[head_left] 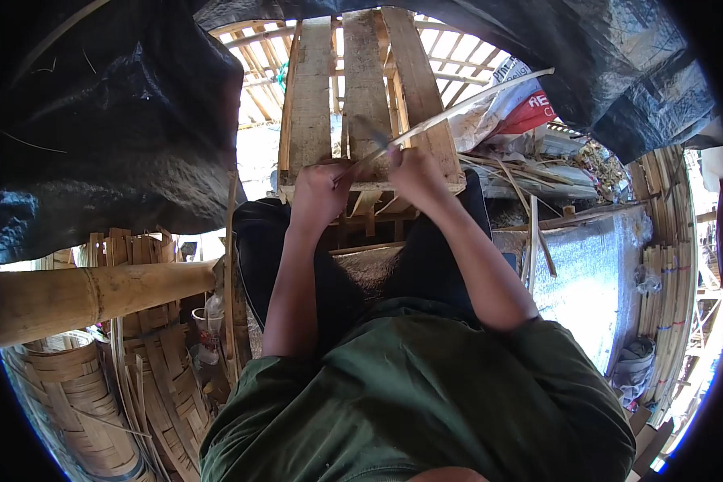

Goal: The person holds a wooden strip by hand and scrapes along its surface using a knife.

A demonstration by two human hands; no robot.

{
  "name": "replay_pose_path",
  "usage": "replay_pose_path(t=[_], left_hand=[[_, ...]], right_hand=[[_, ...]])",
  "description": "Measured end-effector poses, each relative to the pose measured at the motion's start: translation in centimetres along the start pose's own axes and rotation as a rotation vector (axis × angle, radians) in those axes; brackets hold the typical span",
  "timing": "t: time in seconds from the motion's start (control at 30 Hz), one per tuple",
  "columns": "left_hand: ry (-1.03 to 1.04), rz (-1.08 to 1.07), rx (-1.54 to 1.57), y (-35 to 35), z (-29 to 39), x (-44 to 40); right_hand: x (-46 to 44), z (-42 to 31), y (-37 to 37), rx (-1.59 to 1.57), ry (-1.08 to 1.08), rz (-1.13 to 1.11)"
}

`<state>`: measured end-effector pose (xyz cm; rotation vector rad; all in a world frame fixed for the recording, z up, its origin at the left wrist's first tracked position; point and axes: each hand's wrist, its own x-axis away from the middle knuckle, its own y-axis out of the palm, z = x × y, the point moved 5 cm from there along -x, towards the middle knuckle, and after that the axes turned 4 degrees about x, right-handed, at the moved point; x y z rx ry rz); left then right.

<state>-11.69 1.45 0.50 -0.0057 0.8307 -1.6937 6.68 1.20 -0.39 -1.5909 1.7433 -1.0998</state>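
Observation:
A long pale bamboo strip [482,95] runs slantwise over a wooden slatted bench [309,96], its free end up at the right. My left hand [323,186] is closed around the strip's lower end, at the bench's near edge. Close by on the right, my right hand [417,175] is wrapped round the handle of a knife [371,131], whose blade points up and left and lies near the strip. The blade is slightly blurred, so whether it touches the strip is unclear.
A thick bamboo pole [104,293] juts in from the left, above a woven basket [80,394]. Black plastic sheeting [120,120] hangs at the upper left. Loose strips [534,241] stand at the right, near a silvery sheet [590,273] and bundled bamboo slats [665,297].

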Motion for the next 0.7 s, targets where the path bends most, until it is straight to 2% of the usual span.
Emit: replay_pose_path(t=[0.03,0.13,0.27,0.33,0.4,0.43,0.53,0.57,0.7], left_hand=[[0.004,0.004,-0.001,-0.1,0.0,-0.1],[-0.124,-0.039,-0.053,-0.4,-0.5,-0.2],[-0.213,-0.108,-0.017,-0.8,-0.3,-0.2],[-0.251,-0.116,-0.018,-0.7,-0.4,-0.2],[-0.233,-0.1,0.008,-0.9,-0.6,-0.1],[-0.236,-0.107,0.006,-0.7,-0.9,0.1],[-0.214,-0.099,-0.032,-0.1,-1.3,0.6],[-0.167,-0.073,0.003,-0.2,-0.9,0.4],[-0.1,-0.061,0.014,-0.2,-1.4,0.3]], right_hand=[[-0.4,0.6,-1.2,-0.017,0.088,0.114],[-0.7,0.8,0.1,0.013,0.019,0.235],[-1.2,2.2,-1.1,-0.049,0.053,0.141],[-1.2,2.4,-1.2,-0.003,0.071,0.191],[-0.8,2.4,0.9,-0.003,-0.023,0.324],[-0.5,2.0,-0.2,-0.046,0.019,0.227],[-1.5,2.8,-2.1,-0.02,0.118,0.116],[-0.8,2.2,-1.7,-0.013,0.103,0.188],[0.2,0.4,1.0,0.003,-0.017,0.096]])
